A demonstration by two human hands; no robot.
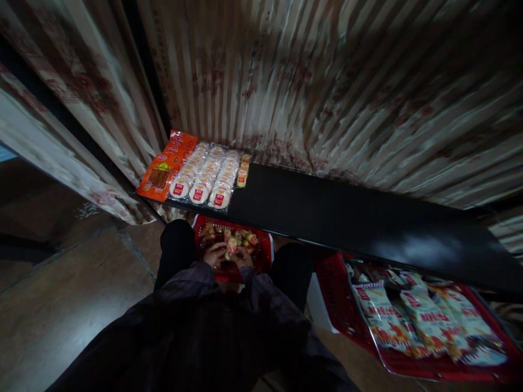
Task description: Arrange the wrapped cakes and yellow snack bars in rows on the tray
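Between my knees stands a red basket with several small wrapped snacks inside. Above it my left hand and my right hand hold one small snack packet between them, its wrapper yellowish with a red-orange print. Fingers of both hands are closed on its sides. On the black shelf in front, rows of round white wrapped snacks lie side by side. Right of them is a short row of small yellow packets, similar to the held one.
An orange snack bag lies at the shelf's left end. To my right, a second red basket holds several white snack bags. A pleated, patterned curtain hangs behind the shelf. Dark metal posts stand on the left.
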